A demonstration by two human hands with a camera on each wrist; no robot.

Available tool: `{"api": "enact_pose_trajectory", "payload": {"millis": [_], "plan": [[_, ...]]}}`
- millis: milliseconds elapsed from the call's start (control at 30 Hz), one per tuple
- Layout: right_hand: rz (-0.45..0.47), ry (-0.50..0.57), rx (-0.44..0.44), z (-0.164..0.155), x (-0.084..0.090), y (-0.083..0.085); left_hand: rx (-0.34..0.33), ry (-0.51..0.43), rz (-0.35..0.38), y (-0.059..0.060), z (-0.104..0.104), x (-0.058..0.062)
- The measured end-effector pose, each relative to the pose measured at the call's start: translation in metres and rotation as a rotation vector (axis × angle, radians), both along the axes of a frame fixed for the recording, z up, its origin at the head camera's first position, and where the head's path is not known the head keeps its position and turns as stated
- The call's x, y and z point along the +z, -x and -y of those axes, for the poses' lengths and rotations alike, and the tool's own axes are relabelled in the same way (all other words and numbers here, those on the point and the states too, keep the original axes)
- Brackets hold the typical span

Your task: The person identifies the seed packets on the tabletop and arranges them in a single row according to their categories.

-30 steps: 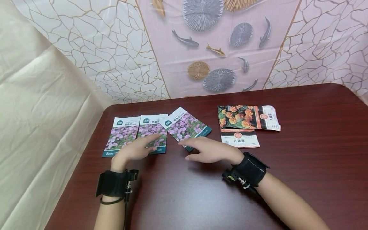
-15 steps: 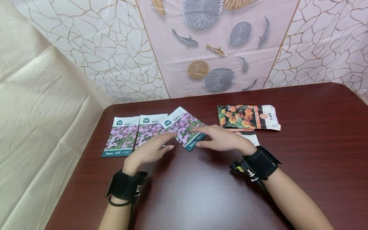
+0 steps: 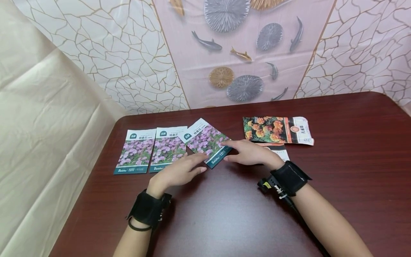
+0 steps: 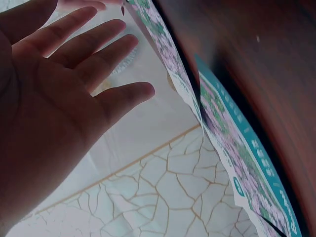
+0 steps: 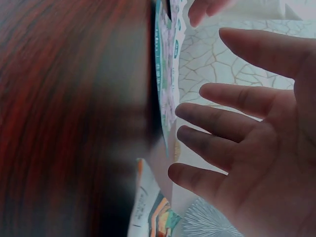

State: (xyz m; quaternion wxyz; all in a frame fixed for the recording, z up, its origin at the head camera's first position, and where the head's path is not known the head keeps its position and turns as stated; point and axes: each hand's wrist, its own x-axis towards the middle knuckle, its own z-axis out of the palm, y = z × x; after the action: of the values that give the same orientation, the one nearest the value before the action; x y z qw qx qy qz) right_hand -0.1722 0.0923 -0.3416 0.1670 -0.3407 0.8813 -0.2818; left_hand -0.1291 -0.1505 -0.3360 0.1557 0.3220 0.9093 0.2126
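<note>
Three flower seed packets with purple blooms lie across the table's left half: a left packet (image 3: 135,151), a middle packet (image 3: 168,144) and a slanted packet (image 3: 205,137) whose corner overlaps the middle one. My left hand (image 3: 179,172) is by the slanted packet's lower left edge, partly covering the middle packet's bottom. My right hand (image 3: 249,152) is at the slanted packet's lower right side. In the wrist views, the left hand (image 4: 59,94) and right hand (image 5: 256,128) have extended, spread fingers with nothing gripped. Whether any fingertip touches the slanted packet, I cannot tell.
Behind my right hand lies an orange marigold seed packet (image 3: 266,129), overlapping a second marigold packet (image 3: 280,150) that is mostly covered. The dark red table (image 3: 346,150) meets a patterned wall covering (image 3: 128,53) at its back and a cream sheet (image 3: 41,117) on the left.
My left hand has moved right, from over the middle packet to the slanted one. My right hand has shifted right and slightly away, uncovering the slanted packet's lower edge. The packets lie as before.
</note>
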Motion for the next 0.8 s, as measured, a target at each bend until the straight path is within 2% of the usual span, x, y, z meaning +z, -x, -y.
{"api": "enact_pose_trajectory", "payload": {"millis": [367,533,800], "plan": [[0.073,-0.076,0.037,0.0023,-0.0078,0.0033,-0.042,0.104,0.107,-0.0070,-0.0086,-0.0058],[0.077,-0.097,0.045,0.0030,-0.0063,0.0021,-0.046,0.128,0.101,-0.0072,-0.0080,-0.0066],[0.084,-0.173,0.060,0.0029,0.0009,-0.0030,-0.016,0.191,0.099,-0.0072,-0.0040,-0.0026]]}}
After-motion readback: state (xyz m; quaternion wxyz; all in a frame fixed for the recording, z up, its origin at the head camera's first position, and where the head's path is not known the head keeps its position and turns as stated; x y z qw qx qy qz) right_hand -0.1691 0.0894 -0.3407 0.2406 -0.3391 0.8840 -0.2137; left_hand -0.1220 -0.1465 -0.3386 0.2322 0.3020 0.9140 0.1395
